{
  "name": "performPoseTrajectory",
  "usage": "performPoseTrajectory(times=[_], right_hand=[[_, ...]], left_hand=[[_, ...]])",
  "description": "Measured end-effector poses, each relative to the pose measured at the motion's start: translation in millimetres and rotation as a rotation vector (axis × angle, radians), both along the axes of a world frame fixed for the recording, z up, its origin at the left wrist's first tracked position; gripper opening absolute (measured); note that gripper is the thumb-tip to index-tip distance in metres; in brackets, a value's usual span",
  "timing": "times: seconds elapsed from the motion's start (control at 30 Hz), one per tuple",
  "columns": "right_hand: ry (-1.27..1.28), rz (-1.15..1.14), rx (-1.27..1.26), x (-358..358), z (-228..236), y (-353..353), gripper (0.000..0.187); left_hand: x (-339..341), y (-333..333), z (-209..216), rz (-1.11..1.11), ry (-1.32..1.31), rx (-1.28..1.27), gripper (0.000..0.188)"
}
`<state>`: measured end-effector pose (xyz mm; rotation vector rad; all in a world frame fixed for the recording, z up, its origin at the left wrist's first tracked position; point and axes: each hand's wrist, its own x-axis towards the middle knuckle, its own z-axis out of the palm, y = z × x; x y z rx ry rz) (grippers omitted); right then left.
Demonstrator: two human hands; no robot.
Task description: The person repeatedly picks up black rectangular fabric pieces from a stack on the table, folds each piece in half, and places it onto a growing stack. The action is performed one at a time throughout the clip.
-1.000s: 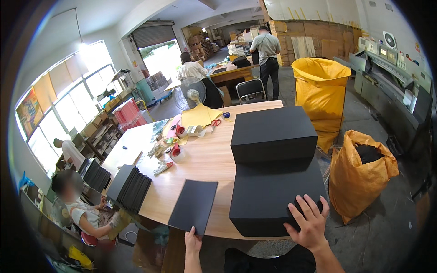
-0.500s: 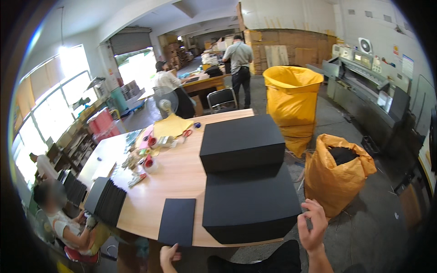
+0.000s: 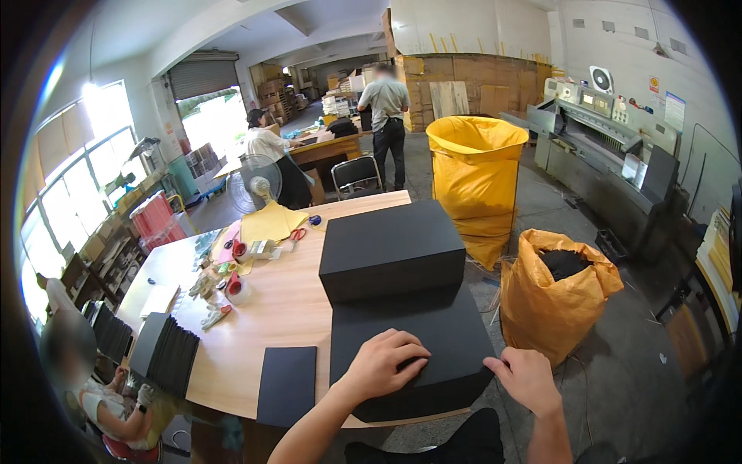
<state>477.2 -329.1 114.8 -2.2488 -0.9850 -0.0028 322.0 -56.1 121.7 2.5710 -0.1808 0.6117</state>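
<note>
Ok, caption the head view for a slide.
Left hand resting on the nearer black stack, right hand at its right corner, a black sheet beside it.

1 yellow bag [image 3: 473, 193] and 1 orange bag [image 3: 550, 309] stand on the floor [image 3: 618, 367]; 1 fan [image 3: 261, 188] stands near 1 black chair [image 3: 359, 184].

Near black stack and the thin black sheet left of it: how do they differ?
The near black stack is a thick block; the thin black sheet lies almost flat. The stack also looks wider than the sheet. The left hand rests on the stack and the right hand is at its right corner, while neither hand touches the sheet. Both are black and on the wooden table.
</note>
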Motion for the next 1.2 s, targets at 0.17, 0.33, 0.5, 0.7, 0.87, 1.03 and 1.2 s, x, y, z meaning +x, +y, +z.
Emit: performPoseTrajectory(times=[0.17, 0.33, 0.5, 0.7, 0.87, 1.03, 1.2], right_hand=[[0.03, -0.094, 0.305, -20, 32, 39, 0.048], [0.927, 0.003, 0.84, -5, 10, 57, 0.038], [0.981, 0.054, 0.988, -5, 5, 65, 0.036], [0.947, 0.109, 0.947, -1, 2, 61, 0.037], [0.933, 0.184, 0.946, 6, -5, 53, 0.045], [0.983, 0.183, 0.967, 2, 0, 53, 0.051], [0.611, 0.013, 0.742, -4, 5, 62, 0.041]], left_hand=[[3, -3, -1, 0.054, -0.093, -0.124, 0.021], [-3, 1, 1, -0.036, -0.077, -0.213, 0.045], [-4, 0, 4, -0.089, -0.03, -0.299, 0.055], [-6, 0, 5, -0.074, 0.025, -0.406, 0.049], [-4, 3, 1, -0.081, 0.059, -0.405, 0.051], [-5, 1, 1, -0.061, 0.076, -0.505, 0.049], [-6, -2, 5, 0.01, 0.081, -0.396, 0.044]])
